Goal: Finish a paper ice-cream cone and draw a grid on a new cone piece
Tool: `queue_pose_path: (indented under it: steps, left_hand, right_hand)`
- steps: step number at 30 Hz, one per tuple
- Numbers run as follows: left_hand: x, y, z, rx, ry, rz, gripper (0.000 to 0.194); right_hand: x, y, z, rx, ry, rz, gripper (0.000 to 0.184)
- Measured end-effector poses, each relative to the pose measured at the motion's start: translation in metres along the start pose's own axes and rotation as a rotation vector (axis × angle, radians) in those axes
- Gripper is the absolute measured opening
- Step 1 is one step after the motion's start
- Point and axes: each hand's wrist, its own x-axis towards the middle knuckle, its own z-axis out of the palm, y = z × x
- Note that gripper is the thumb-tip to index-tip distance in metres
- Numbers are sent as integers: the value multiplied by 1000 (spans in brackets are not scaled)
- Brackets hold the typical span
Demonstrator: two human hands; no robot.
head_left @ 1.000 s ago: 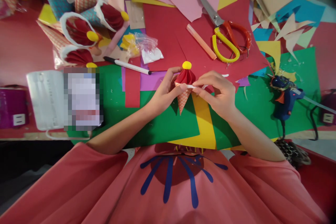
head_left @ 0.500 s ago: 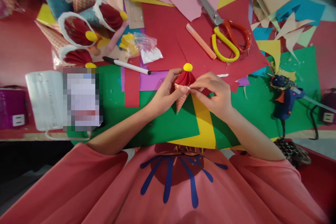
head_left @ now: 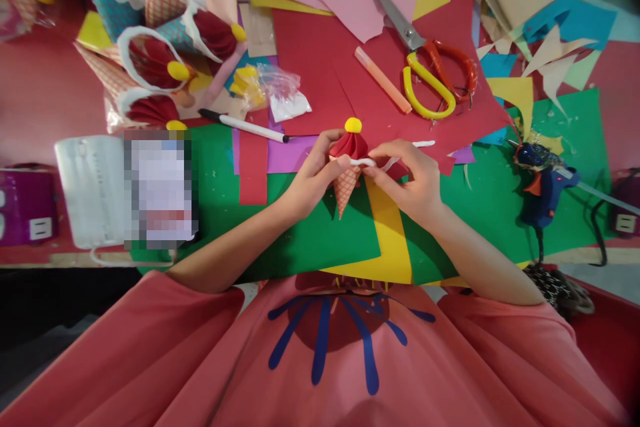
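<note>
My left hand (head_left: pixel 320 173) is closed round a small craft ice-cream cone (head_left: pixel 346 190), its thumb pressing at the rim. The cone has an orange lattice pattern, a pleated red top and a yellow ball (head_left: pixel 353 125) at the tip; its point faces down toward me. Across the front of the rim lies a white strip (head_left: pixel 363 162). My right hand (head_left: pixel 407 177) pinches the strip's free end beside the cone, thumb and fingers close together. Above the hands lie an orange pen-like stick (head_left: pixel 383 80) and scissors (head_left: pixel 413 47) with yellow and red handles.
Green sheets (head_left: pixel 310 240) cover the near table. A white marker (head_left: pixel 255 128) lies left of centre, a blue glue gun (head_left: pixel 545 190) at right. Finished cones (head_left: pixel 150 57) crowd the upper left. A blurred phone (head_left: pixel 163 187) rests beside a white case (head_left: pixel 90 190). Paper scraps (head_left: pixel 555 60) fill the upper right.
The cone has turned slightly and shifted a little left. My right fingers have moved off the rim slightly to the right, so more of the white strip shows across the front.
</note>
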Motion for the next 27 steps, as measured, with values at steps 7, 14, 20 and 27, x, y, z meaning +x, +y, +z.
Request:
queue_pose_path:
  steps: [7, 14, 20, 27]
  left_hand:
    - [-2, 2, 3, -55, -33, -45, 51]
    - [-4, 3, 4, -14, -49, -58, 55]
    - [-4, 0, 3, 72, -56, 8, 49]
    - [-4, 0, 2, 63, -105, -10, 62]
  right_hand:
    - [-1, 2, 0, -51, 26, -97, 3]
    - [-1, 0, 3, -52, 44, -117, 3]
    - [-2, 0, 3, -25, 12, -111, 3]
    - [-3, 0, 4, -105, -20, -99, 7]
